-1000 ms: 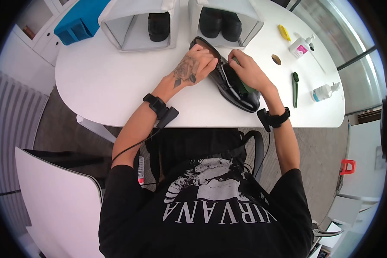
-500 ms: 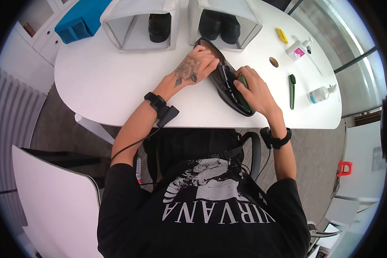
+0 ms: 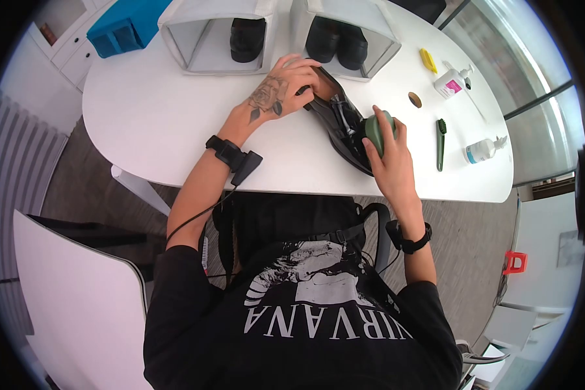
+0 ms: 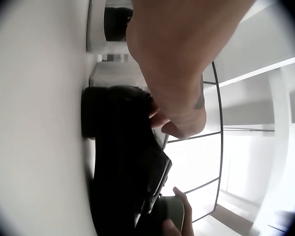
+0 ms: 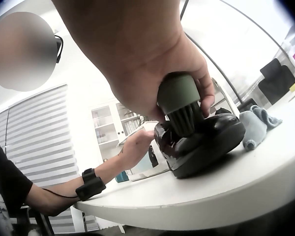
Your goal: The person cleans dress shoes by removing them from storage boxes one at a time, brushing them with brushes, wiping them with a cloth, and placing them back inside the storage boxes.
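A glossy black lace-up shoe (image 3: 337, 133) lies at a slant on the white table, its tan lining showing at the opening. My left hand (image 3: 281, 86) grips it at the heel end, fingers over the collar. My right hand (image 3: 394, 162) holds a rounded green brush (image 3: 379, 132) at the shoe's right side, near the toe. In the right wrist view, the dark bristles of the brush (image 5: 179, 98) point down onto the upper of the shoe (image 5: 211, 147). Dark in the left wrist view, the shoe (image 4: 123, 162) stands beside my left fingers (image 4: 160, 119).
Two white boxes with open fronts hold black shoes (image 3: 247, 40) at the back. On the right lie a slim green brush (image 3: 441, 146), a yellow item (image 3: 428, 60) and two pump bottles, one pink-labelled (image 3: 454, 83), one blue-labelled (image 3: 482, 151). A grey-blue cloth (image 5: 255, 128) lies beyond the shoe.
My right hand has shifted with the brush from over the shoe's upper to its right side. My left hand has slid back toward the heel, and the shoe has turned slightly.
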Action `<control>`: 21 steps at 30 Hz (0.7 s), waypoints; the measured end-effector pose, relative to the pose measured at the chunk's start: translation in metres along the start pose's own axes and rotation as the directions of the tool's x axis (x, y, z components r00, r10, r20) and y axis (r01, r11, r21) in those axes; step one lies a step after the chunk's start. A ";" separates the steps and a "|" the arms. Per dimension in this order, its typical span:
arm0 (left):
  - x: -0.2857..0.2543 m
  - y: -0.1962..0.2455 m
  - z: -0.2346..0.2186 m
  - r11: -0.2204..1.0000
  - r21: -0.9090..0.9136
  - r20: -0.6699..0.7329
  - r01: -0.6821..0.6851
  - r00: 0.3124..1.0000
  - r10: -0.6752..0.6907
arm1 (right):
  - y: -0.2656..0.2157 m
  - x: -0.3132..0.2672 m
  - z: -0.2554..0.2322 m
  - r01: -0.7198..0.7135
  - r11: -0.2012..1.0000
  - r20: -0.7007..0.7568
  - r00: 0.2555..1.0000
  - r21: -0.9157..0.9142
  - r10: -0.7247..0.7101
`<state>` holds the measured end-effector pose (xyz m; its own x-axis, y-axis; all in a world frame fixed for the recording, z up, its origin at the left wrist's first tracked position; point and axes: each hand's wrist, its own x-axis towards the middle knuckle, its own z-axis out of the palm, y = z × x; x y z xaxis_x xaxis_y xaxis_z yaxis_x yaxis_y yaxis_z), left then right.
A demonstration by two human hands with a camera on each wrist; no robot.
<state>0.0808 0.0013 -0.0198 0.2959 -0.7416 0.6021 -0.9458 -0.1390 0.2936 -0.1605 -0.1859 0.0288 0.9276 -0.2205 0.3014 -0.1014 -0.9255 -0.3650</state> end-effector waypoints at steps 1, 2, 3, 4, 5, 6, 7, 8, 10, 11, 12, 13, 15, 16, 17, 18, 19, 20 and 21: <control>-0.001 0.001 -0.003 1.000 0.004 -0.002 0.004 1.000 -0.004 | 0.002 0.001 -0.001 0.005 1.000 0.001 1.000 0.001 -0.005; -0.003 0.003 -0.008 1.000 0.000 0.037 0.006 0.999 -0.006 | 0.003 0.002 -0.002 0.006 0.998 -0.029 1.000 0.058 -0.005; -0.004 0.004 -0.012 1.000 -0.003 0.078 0.004 0.997 -0.004 | 0.004 0.003 -0.004 0.007 0.993 -0.061 0.998 0.115 0.000; -0.005 0.002 -0.013 1.000 -0.001 0.078 -0.001 0.997 0.001 | 0.007 0.002 -0.004 -0.002 0.993 -0.072 0.997 0.114 0.011; -0.007 0.000 -0.010 0.999 0.000 0.060 -0.035 0.998 0.035 | 0.012 0.001 -0.004 -0.006 0.993 -0.081 0.997 0.114 0.015; -0.008 -0.002 -0.009 0.998 -0.001 0.041 -0.069 0.997 0.069 | 0.013 0.000 -0.005 -0.008 0.995 -0.124 0.992 0.101 0.021; -0.006 -0.003 -0.011 0.997 -0.006 0.040 -0.076 0.996 0.076 | 0.014 -0.002 -0.006 -0.010 0.996 -0.163 0.986 0.086 0.024; -0.006 -0.002 -0.012 0.997 -0.013 0.058 -0.073 0.996 0.073 | 0.015 -0.003 -0.009 -0.014 0.997 -0.162 0.986 0.082 0.027; -0.004 0.001 -0.015 0.998 -0.019 0.076 -0.063 0.995 0.064 | 0.013 -0.004 -0.015 0.039 0.999 -0.254 0.966 0.001 -0.037; -0.001 0.006 -0.019 0.998 -0.017 0.124 -0.055 0.991 0.057 | 0.010 -0.004 -0.018 0.041 0.999 -0.252 0.967 0.003 -0.039; 0.002 0.012 -0.019 0.999 -0.013 0.174 -0.051 0.983 0.052 | 0.008 -0.004 -0.021 0.047 0.998 -0.254 0.966 -0.033 -0.054; 0.003 0.019 -0.018 0.999 -0.011 0.175 -0.052 0.983 0.053 | 0.005 -0.003 -0.023 0.052 0.996 -0.259 0.964 -0.069 -0.068; 0.002 0.038 -0.012 0.995 -0.095 -0.034 0.007 0.999 -0.011 | -0.001 -0.002 -0.025 0.097 0.989 -0.269 0.955 -0.108 -0.123; 0.006 0.045 -0.018 0.996 -0.085 -0.080 -0.019 0.997 0.012 | -0.005 -0.003 -0.025 0.128 0.987 -0.272 0.951 -0.094 -0.149; 0.008 0.048 -0.023 0.996 -0.084 -0.081 -0.021 0.997 0.015 | -0.006 -0.004 -0.026 0.160 0.984 -0.276 0.945 -0.079 -0.176; 0.008 0.049 -0.028 0.973 -0.214 -0.055 0.082 0.994 -0.095 | -0.005 -0.004 -0.025 0.198 0.974 -0.306 0.925 -0.111 -0.223; 0.007 0.049 -0.030 0.922 -0.338 -0.013 0.186 0.979 -0.203 | -0.006 -0.002 -0.026 0.198 0.974 -0.305 0.926 -0.109 -0.222; 0.006 0.045 -0.032 0.879 -0.420 0.021 0.225 0.971 -0.238 | -0.009 -0.001 -0.029 0.202 0.975 -0.299 0.929 -0.090 -0.220; 0.006 0.039 -0.031 0.878 -0.421 0.023 0.229 0.970 -0.242 | -0.011 0.001 -0.029 0.206 0.976 -0.291 0.932 -0.071 -0.217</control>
<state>0.0499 0.0118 0.0176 0.5124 -0.7011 0.4958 -0.7063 -0.0157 0.7078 -0.1694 -0.1853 0.0586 0.7817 -0.0940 0.6166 0.0663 -0.9705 -0.2320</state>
